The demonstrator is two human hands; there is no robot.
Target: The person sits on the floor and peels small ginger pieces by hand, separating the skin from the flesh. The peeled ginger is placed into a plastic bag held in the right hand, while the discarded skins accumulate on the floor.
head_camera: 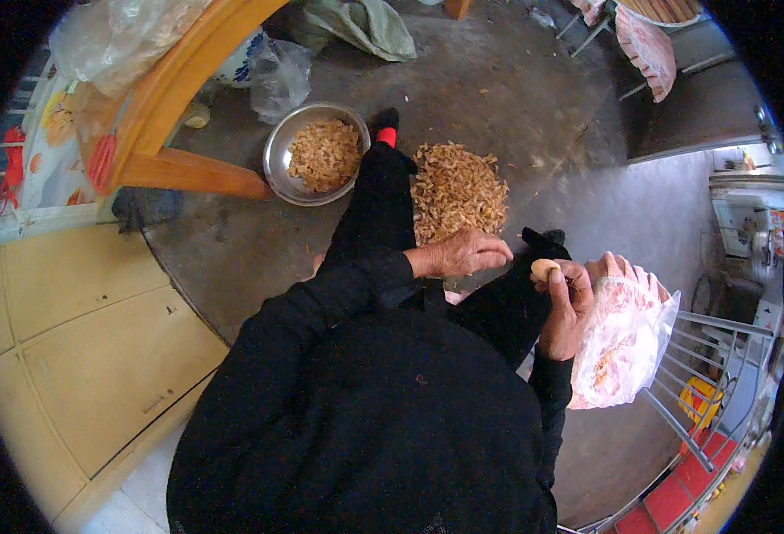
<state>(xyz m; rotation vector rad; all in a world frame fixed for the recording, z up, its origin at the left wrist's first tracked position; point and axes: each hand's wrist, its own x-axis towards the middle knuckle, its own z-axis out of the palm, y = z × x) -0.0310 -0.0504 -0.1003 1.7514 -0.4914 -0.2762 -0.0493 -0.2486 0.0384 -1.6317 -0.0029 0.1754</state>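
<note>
My right hand [567, 304] pinches a small rounded tan piece [544, 268] between thumb and fingers, above my right thigh. My left hand [464, 253] is between my knees, palm down, with its fingers pointing towards the right one. Whether anything is under those fingers is hidden. On the floor beyond the left hand lies a heap of small tan-brown dried pieces [462, 190], whose kind I cannot make out. A round stainless steel basin [277, 150] beside my left leg holds lighter, flatter pieces [325, 155].
A wooden table leg and crossbar [198, 175] stand left of the basin. Clear plastic bags [282, 77] and a green cloth sack [365, 30] lie farther off. A pale cabinet [112, 334] is at my left. On the right are a plastic-wrapped pink cushion [622, 340] and metal rack [712, 347].
</note>
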